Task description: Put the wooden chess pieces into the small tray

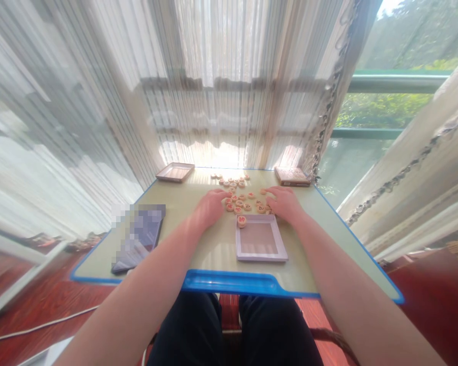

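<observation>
Several round wooden pieces with red or dark characters (pixel 239 203) lie scattered in the middle of the pale table. My left hand (pixel 213 204) rests at their left side, its fingertips touching or close to the nearest pieces; whether it grips one is hard to tell. On the right, my right hand (pixel 284 203) reaches over the pieces at that edge, with fingers somewhat spread and a piece (pixel 263 191) by its fingertips. Just in front of the pieces sits a shallow white tray (pixel 281 243). One red-marked piece (pixel 241 221) is at the tray's far left corner.
An empty shallow box lid (pixel 175 172) lies at the far left corner of the table (pixel 209 249). A flat box (pixel 292 176) is at the far right. Near the left edge lies a dark tablet (pixel 147 234). Sheer curtains (pixel 229 76) hang behind.
</observation>
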{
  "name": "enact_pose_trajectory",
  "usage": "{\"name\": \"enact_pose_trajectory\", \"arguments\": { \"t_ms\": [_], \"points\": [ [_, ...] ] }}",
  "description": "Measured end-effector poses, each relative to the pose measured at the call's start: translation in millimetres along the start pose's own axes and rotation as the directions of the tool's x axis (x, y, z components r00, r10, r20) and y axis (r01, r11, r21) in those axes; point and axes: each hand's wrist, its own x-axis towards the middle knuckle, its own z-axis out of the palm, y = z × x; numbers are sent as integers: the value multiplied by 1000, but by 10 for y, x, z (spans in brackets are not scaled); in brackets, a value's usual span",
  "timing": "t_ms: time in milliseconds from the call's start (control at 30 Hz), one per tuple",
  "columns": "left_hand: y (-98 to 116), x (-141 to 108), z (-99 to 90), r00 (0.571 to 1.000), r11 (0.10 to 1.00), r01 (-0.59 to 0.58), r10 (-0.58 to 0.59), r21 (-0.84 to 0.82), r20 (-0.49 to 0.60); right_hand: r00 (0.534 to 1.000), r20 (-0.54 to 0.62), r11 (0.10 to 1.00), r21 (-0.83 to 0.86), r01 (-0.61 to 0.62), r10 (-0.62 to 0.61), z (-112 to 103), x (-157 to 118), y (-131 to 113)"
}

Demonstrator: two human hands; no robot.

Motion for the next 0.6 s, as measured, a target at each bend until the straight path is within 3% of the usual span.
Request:
{"name": "enact_pose_trajectory", "arguments": {
  "t_ms": [133,333,500,600],
  "points": [
    [5,10,25,1000,1000,-22,22,-2,-8,990,98,995,6,102,-102,84,71,-24],
    [8,8,3,995,999,34,-36,17,94,1000,10,1000,6,-6,6,-2,47,-5],
    [63,-2,-66,992,989,90,-99,116,80,993,42,992,57,-110,107,-34,48,14],
    [58,9,-78,988,979,119,-132,168,73,995,14,994,45,-97,96,-17,50,26]
  ]
}}
